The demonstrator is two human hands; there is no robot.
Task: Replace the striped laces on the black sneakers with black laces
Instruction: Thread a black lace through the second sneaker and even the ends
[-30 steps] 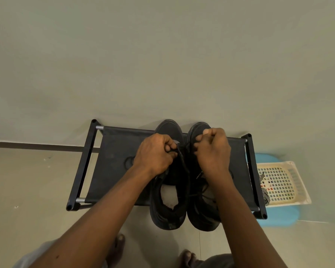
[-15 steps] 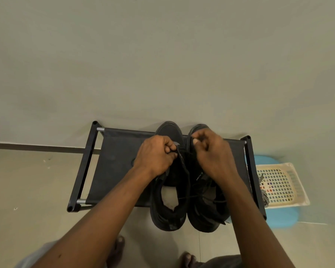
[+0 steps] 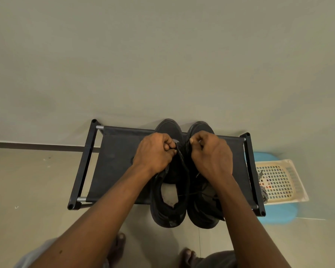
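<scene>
Mid-frame we see the left hand (image 3: 155,151) clamped on the left sneaker (image 3: 168,213), the right hand (image 3: 211,154) pinching a black lace (image 3: 191,193), both over the rack (image 3: 120,151).

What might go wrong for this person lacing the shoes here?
The sneakers overhang the rack at the heels; a hard tug by the left hand and right hand on the black lace could drag one off. Black lace on black shoes is hard to see, so an eyelet may get skipped.

Black sneakers (image 3: 168,215), black rack (image 3: 114,161) — cream basket (image 3: 278,182) (blue stool (image 3: 278,214))
</scene>
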